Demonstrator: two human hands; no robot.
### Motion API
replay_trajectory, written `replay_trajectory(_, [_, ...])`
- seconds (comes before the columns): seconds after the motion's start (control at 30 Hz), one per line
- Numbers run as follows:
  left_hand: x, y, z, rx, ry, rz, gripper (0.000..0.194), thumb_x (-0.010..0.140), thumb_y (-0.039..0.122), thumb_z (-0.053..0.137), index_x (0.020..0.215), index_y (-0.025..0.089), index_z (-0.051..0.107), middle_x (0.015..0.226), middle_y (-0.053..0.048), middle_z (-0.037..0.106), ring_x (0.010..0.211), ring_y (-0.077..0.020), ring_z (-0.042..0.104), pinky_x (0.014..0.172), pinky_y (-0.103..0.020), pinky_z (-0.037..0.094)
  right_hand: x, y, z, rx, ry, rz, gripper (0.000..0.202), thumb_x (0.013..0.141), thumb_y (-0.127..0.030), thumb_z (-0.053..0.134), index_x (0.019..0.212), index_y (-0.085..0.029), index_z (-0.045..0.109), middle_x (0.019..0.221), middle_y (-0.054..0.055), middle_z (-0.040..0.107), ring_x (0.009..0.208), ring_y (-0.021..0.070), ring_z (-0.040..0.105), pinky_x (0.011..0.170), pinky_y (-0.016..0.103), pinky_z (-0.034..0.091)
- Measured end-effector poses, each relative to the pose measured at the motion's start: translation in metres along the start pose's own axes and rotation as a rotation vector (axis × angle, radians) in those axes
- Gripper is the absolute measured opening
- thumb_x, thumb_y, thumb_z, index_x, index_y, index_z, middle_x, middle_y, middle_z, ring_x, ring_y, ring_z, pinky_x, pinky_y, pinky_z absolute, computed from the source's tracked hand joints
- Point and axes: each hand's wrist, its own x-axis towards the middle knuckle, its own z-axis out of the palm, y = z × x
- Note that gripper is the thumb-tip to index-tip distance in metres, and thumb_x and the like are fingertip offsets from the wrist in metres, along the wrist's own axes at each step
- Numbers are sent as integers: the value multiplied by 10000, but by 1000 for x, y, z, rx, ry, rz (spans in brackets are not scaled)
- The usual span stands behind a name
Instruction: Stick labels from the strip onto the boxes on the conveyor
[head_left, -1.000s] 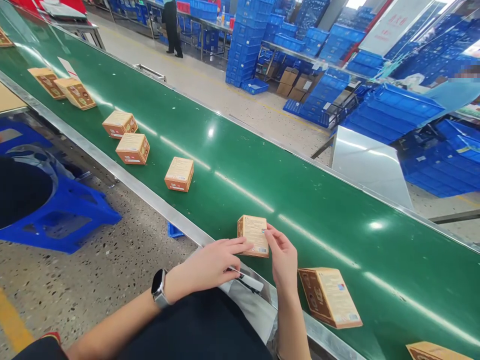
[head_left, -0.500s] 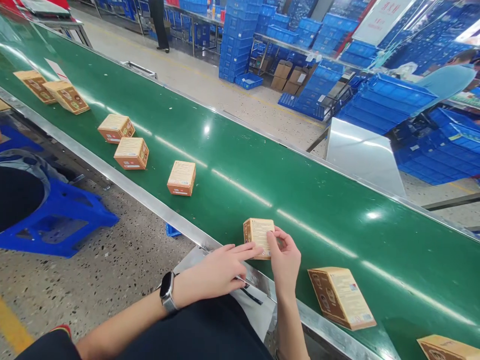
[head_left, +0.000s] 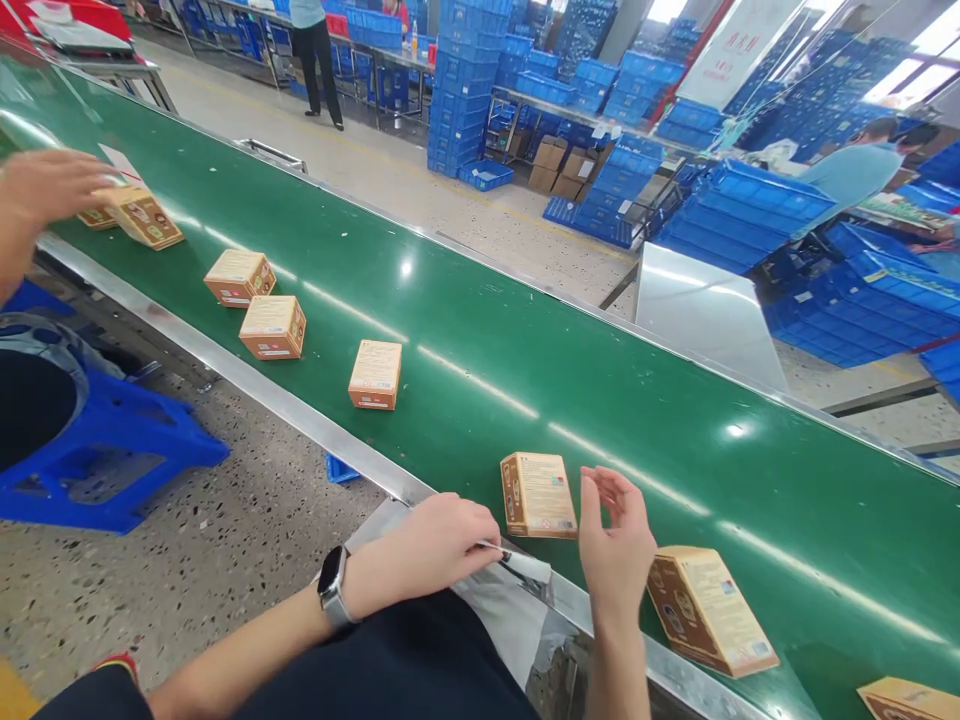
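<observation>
My left hand (head_left: 442, 540), a watch on its wrist, rests at the belt's near metal edge with fingers curled closed. A thin pale edge shows at its fingertips, beside a whitish strip (head_left: 529, 566); what it holds I cannot make out. My right hand (head_left: 619, 530) is raised over the green belt, thumb and fingers apart with nothing between them. Just left of it stands a small brown-and-cream carton (head_left: 538, 495), apart from both hands, its printed cream face up. Another carton (head_left: 712, 610) lies to the right, partly behind my right wrist.
More cartons sit along the green conveyor belt (head_left: 465, 400), including one carton (head_left: 376, 375) to the left. Another person's hand (head_left: 52, 195) reaches over cartons at far left. A blue stool (head_left: 112, 440) stands below the belt; stacked blue crates (head_left: 466, 90) rise beyond it.
My right hand has let go of the carton and moved right. My left hand has drawn off the carton to the belt edge. Another person's hand has come in at far left.
</observation>
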Motion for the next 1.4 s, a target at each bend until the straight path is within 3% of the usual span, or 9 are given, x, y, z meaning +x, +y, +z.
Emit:
replay_trajectory(0.17, [-6, 1, -19, -73, 8, -127, 130, 961, 242, 624, 921, 209, 743, 828, 13, 785, 735, -165, 723, 622, -225, 428, -21, -19, -21, -27, -602, -308, 259, 857, -441, 685, 1047, -266, 707, 993, 46, 756, 912, 234, 710, 813, 317, 561])
replay_trajectory(0.27, [-8, 1, -26, -145, -18, -183, 82, 909, 265, 699, 968, 218, 730, 838, 18, 781, 747, -172, 716, 615, -217, 412, -23, -27, -20, -11, -755, -346, 197, 889, -345, 663, 1060, -259, 708, 836, 7, 747, 770, 190, 717, 742, 264, 576])
replay_trajectory(0.5, [-13, -8, -15, -100, 31, -197, 111, 925, 281, 669, 867, 225, 745, 789, 12, 771, 748, -188, 712, 642, -238, 406, -20, -21, -15, -71, -802, -515, 263, 952, -264, 609, 1214, -272, 628, 861, -5, 741, 792, 175, 726, 781, 265, 589])
replay_trajectory(0.67, [-15, -8, -16, -56, 20, -248, 122, 929, 282, 655, 877, 223, 748, 787, 3, 769, 744, -191, 705, 632, -238, 404, -19, -32, -9, -178, -730, -759, 111, 974, -212, 551, 987, -267, 647, 878, 21, 725, 811, 205, 694, 731, 321, 574])
replay_trajectory(0.87, [-14, -7, -22, -84, 35, -278, 133, 932, 274, 640, 868, 210, 738, 760, 0, 754, 711, -186, 696, 611, -236, 414, -17, -42, 3, -256, -651, -928, 201, 970, -126, 478, 912, -256, 620, 906, 47, 725, 832, 228, 689, 764, 383, 554])
replay_trajectory(1.03, [-12, -8, -23, -100, 73, -318, 148, 920, 252, 633, 818, 204, 729, 684, 19, 723, 643, -165, 669, 582, -225, 409, -20, -42, 8, -184, -757, -842, 192, 948, -111, 482, 923, -248, 613, 973, 62, 718, 940, 236, 687, 811, 383, 567])
replay_trajectory(1.17, [-16, -13, -25, -105, 107, -336, 149, 920, 241, 628, 828, 194, 735, 694, 15, 728, 617, -155, 656, 559, -220, 408, -15, -37, 4, -33, -857, -629, 142, 932, -176, 542, 867, -256, 639, 1038, 54, 721, 1027, 230, 671, 883, 369, 557])
replay_trajectory(1.3, [-24, -24, -26, -89, 112, -276, 125, 903, 210, 648, 816, 197, 738, 727, 5, 740, 705, -169, 684, 631, -225, 471, -2, -25, 18, 221, -714, -188, 197, 882, -398, 665, 768, -238, 677, 1102, 91, 729, 1043, 261, 672, 902, 388, 550])
replay_trajectory(1.4, [-29, -37, -27, -66, 125, -176, 96, 863, 162, 701, 789, 206, 742, 1014, -39, 771, 1017, -217, 677, 861, -290, 530, 9, -19, 54, 488, -515, 162, 338, 744, -547, 770, 789, -215, 732, 1102, 112, 744, 1020, 282, 675, 911, 437, 545])
